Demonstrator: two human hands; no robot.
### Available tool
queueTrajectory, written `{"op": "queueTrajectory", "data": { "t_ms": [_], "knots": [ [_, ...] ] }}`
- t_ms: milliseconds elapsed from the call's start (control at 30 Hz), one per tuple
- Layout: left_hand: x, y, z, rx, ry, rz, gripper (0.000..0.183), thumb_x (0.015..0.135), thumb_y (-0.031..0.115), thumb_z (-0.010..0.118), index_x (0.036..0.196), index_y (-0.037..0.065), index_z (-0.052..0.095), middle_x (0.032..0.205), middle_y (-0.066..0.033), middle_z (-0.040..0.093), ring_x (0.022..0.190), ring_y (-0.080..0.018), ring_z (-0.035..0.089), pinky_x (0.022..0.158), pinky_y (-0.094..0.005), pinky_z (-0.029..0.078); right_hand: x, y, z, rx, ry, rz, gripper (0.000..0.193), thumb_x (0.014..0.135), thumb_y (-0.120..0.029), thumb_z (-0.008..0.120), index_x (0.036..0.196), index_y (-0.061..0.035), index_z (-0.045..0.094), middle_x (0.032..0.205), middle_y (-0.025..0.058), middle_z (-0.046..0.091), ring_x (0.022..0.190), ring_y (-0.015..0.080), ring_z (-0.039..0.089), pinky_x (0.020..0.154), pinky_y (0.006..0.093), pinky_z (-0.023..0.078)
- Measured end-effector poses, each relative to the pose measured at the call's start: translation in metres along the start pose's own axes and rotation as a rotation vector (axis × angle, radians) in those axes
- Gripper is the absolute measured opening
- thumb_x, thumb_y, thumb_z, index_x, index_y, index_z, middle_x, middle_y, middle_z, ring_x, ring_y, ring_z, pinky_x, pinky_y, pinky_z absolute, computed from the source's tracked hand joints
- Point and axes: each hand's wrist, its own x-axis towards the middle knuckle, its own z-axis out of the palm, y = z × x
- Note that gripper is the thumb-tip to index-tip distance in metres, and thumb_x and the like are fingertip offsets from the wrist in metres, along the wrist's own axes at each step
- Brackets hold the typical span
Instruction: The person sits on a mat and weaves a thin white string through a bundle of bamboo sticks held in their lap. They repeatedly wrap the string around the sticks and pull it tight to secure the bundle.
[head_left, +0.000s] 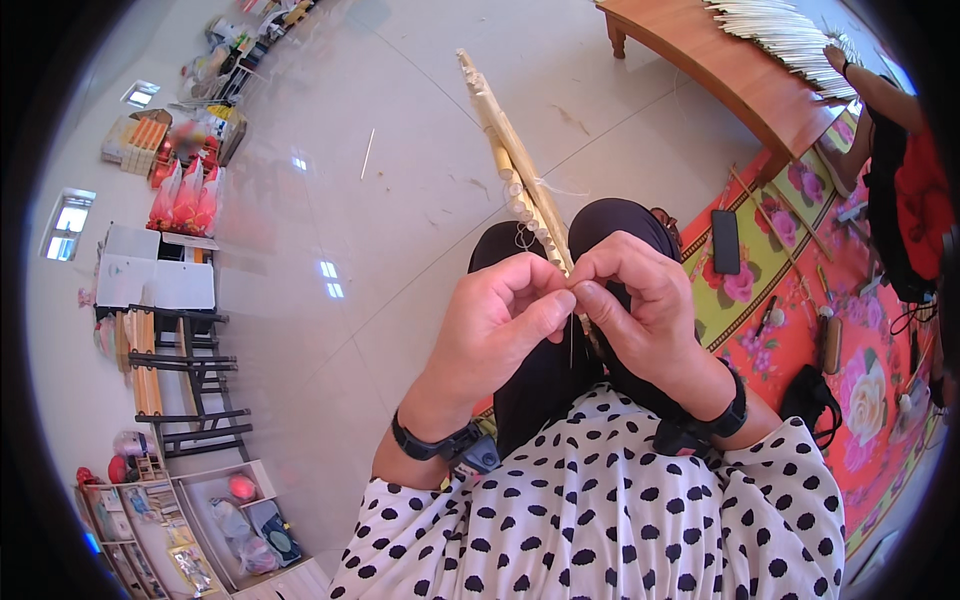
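White cloth printed with black polka dots (590, 500) lies closest to the camera, gathered over the person's body and lap. Just beyond it, a long, straw-coloured bundle of bamboo-like sticks (508, 140) rises between the knees and points away, slightly leftward; several round cut ends line its nearer part. At its near end, the left hand (510, 315) pinches thumb against forefinger, and the right hand (640, 300) does likewise, their fingertips meeting. A thin, dark, thread-like strand (572, 350) hangs beneath the pinch; whatever else the fingertips grip is too small to tell. Each wrist wears a black strap (435, 440).

Black trousers (625, 220) cover the knees on both sides of the bundle. Farther off, one slim pale stick (368, 155) lies alone on the glossy, light-grey tiled floor (330, 180). Ahead to the right stands a low, orange-brown wooden table (700, 60), many thin whitish sticks (770, 40) fanned across it. Below that, a black rectangular phone (725, 242) rests on a red and yellow-green floral mat (715, 310). Another person in red and black (925, 200) sits at the right edge.
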Motion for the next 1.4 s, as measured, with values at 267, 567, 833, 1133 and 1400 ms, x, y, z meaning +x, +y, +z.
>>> {"op": "queueTrajectory", "data": {
  "t_ms": [267,567,833,1133,1400],
  "knots": [
    [-0.005,0.0,0.003,0.115,0.014,0.05,0.007,0.091,0.006,0.064,0.093,0.0,0.06,0.084,-0.0002,0.064,0.074,-0.0048,0.06,0.067,-0.0202,0.05,-0.003,-0.006,0.004,0.403,-0.088,0.316,0.008,0.098,-0.005,0.055,0.094,0.0022,0.056,0.083,0.0026,0.058,0.07,0.0074,0.059,0.063,0.0224,0.047],
    [-0.003,-0.006,-0.008,-0.106,-0.059,0.008,0.01,0.093,0.009,0.062,0.095,-0.001,0.061,0.084,-0.0023,0.063,0.073,-0.007,0.059,0.068,-0.0213,0.049,-0.002,-0.011,0.004,0.733,-0.148,0.355,0.007,0.099,-0.006,0.054,0.098,0.0002,0.056,0.086,0.0017,0.061,0.075,0.0054,0.059,0.066,0.0205,0.048],
    [-0.006,0.004,-0.008,-0.119,-0.068,-0.087,0.007,0.085,0.009,0.059,0.084,0.002,0.059,0.08,-0.0095,0.064,0.064,-0.0126,0.057,0.061,-0.0235,0.048,-0.002,0.004,-0.007,0.528,-0.099,0.351,0.009,0.101,-0.009,0.052,0.1,-0.0009,0.055,0.078,-0.0009,0.059,0.069,0.0058,0.057,0.064,0.0193,0.045],
    [-0.005,0.0,-0.021,-0.303,-0.083,-0.054,0.012,0.087,0.014,0.062,0.083,0.003,0.059,0.084,-0.0124,0.064,0.059,-0.0145,0.056,0.053,-0.0239,0.045,0.013,-0.002,-0.016,0.23,-0.056,0.089,0.043,0.082,-0.001,0.065,0.124,-0.0012,0.056,0.113,0.0059,0.056,0.092,0.0121,0.053,0.076,0.0255,0.046],
    [-0.005,-0.009,-0.02,-0.337,-0.208,-0.087,0.015,0.089,0.015,0.063,0.083,0.002,0.058,0.084,-0.0112,0.064,0.06,-0.0135,0.057,0.055,-0.0234,0.045,0.012,-0.004,-0.008,0.07,-0.099,-0.033,0.008,0.082,0.003,0.07,0.082,-0.0021,0.064,0.091,0.0079,0.061,0.074,0.0146,0.059,0.069,0.0256,0.046]
  ]
}}
